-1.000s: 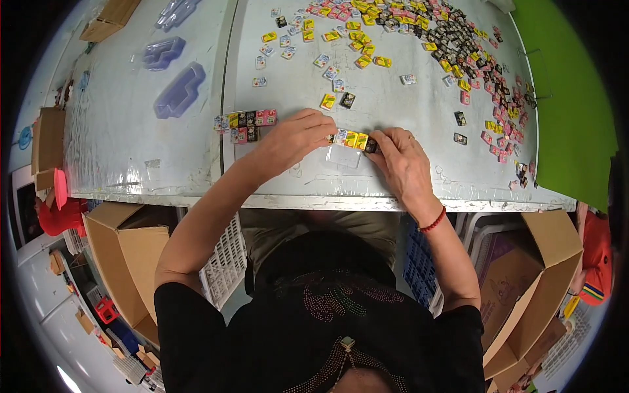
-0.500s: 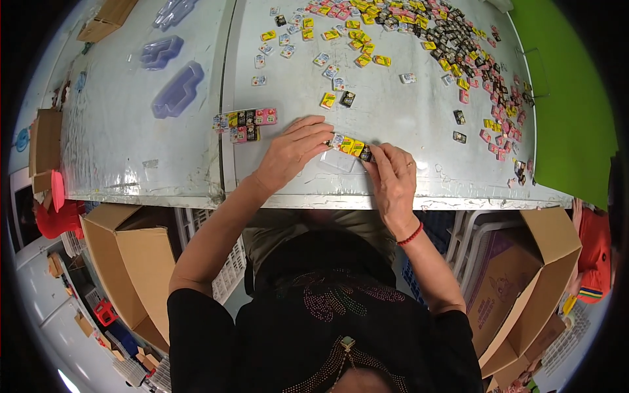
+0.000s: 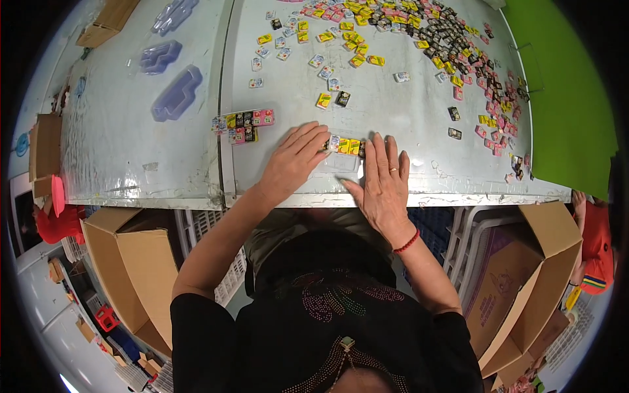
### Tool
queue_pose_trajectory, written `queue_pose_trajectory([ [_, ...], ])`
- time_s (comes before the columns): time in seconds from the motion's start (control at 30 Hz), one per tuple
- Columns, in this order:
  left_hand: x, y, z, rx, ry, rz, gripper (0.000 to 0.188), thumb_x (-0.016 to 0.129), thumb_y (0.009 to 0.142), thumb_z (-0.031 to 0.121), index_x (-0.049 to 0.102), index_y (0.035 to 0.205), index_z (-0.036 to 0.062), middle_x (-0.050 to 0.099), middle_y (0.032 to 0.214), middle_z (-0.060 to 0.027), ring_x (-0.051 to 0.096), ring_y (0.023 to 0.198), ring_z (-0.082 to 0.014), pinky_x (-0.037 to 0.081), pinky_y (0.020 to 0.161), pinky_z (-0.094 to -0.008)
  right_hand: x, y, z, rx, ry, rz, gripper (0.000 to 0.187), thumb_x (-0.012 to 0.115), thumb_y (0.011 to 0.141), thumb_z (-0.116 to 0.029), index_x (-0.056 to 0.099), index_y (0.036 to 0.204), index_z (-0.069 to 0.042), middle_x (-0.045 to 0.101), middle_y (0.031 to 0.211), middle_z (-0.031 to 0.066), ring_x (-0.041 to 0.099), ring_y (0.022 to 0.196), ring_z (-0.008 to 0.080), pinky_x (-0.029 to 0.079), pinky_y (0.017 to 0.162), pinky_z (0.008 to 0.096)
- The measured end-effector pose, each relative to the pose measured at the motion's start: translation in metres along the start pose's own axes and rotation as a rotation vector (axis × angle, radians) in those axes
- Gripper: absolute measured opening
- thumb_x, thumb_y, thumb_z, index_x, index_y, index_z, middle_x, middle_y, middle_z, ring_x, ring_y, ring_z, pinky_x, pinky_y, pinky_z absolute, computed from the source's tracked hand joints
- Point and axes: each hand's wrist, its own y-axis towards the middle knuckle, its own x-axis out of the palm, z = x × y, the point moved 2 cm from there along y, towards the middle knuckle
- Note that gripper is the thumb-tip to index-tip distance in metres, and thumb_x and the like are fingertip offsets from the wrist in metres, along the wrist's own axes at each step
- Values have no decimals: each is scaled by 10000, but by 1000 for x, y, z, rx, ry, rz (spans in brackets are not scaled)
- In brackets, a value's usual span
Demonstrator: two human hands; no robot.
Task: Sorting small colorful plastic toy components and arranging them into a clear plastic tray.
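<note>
A short row of small printed boxes [image 3: 348, 145], white, yellow and black, lies on the table between my hands. My left hand [image 3: 295, 157] rests flat with outstretched fingers over the row's left end, hiding part of it. At the other end my right hand [image 3: 385, 187] lies palm down, fingers straight and thumb apart, touching or covering the black box. Just below the row sits a clear plastic tray [image 3: 344, 164], partly seen. Left of my left hand is a two-row group of similar boxes [image 3: 244, 120]. A loose yellow box [image 3: 324, 100] and black box [image 3: 343, 99] lie beyond.
A large scatter of small boxes [image 3: 445, 49] covers the table's far right. Several bluish clear step-shaped trays [image 3: 177, 93] lie at the left, past a table seam [image 3: 223, 85]. Open cardboard cartons [image 3: 141, 262] stand below the front edge on both sides. Two people in red [image 3: 595, 242] are at the sides.
My right hand has flattened out from a bent-finger grip at the row's right end, its thumb moving away toward me. The left hand stays at the left end, its fingers a little straighter.
</note>
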Motion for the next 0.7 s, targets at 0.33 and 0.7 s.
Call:
queue_pose_trajectory([
  [0.33, -2, 10, 23, 105, 147, -243, 621, 707, 776, 313, 510, 1255, -31, 443, 1396, -144, 382, 1311, -330, 299, 1059, -500, -5, -3, 8, -17, 2, -61, 769, 579, 872, -454, 333, 1424, 21, 297, 1508, 155, 243, 1392, 400, 229, 1095, 561],
  [0.7, 10, 12, 28, 83, 146, -384, 796, 668, 758, 463, 444, 1332, -41, 385, 1446, -173, 354, 1332, -356, 273, 1065, -528, -9, 1, 31, 17, 96, 57, 850, 654, 814, -433, 299, 1439, 21, 278, 1505, 209, 254, 1380, 435, 213, 1091, 594],
])
